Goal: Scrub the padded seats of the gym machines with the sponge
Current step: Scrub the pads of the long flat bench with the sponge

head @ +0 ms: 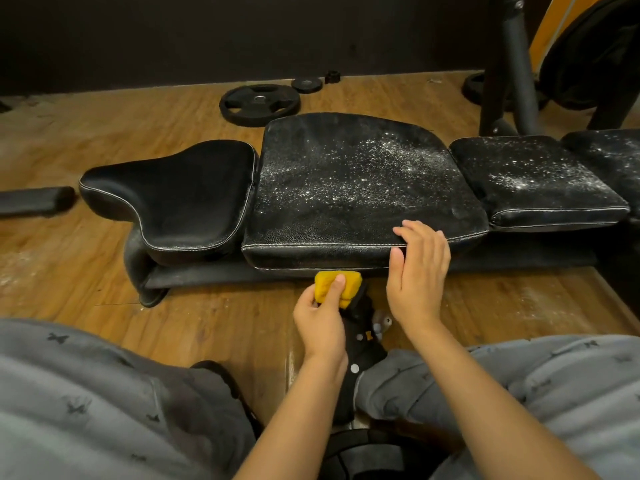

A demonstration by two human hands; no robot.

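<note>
The person crouches before a low gym bench that stands on the brown wooden floor. The left hand grips a yellow, soft, folded sponge, with the fingers curled round it and what seems to be the thumb pressed on top. The sponge is just below the front edge of the wide black leather middle pad, at about 6 o'clock of that pad, and does not touch its top surface. The right hand lies flat over the same front edge at about 5 o'clock. Its fingers are straight and close together, and it holds nothing.

The middle pad carries many white specks, thickest toward 1 o'clock. The smaller black rectangular pad at 3 o'clock is speckled too. The black saddle-shaped pad at 9 o'clock looks almost free of them.

The step in hand is probably to bring the sponge up onto the middle pad. To do it well, the person would best open the sponge so that a broad face meets the leather. Overlapping strokes from 12 o'clock toward 6 o'clock would draw the specks to the near edge rather than into the gaps between pads. The right hand can brace the pad, but it should give way when the strokes reach it. The stitched seam likely needs an extra pass. Whether the sponge is wet cannot be told.
</note>
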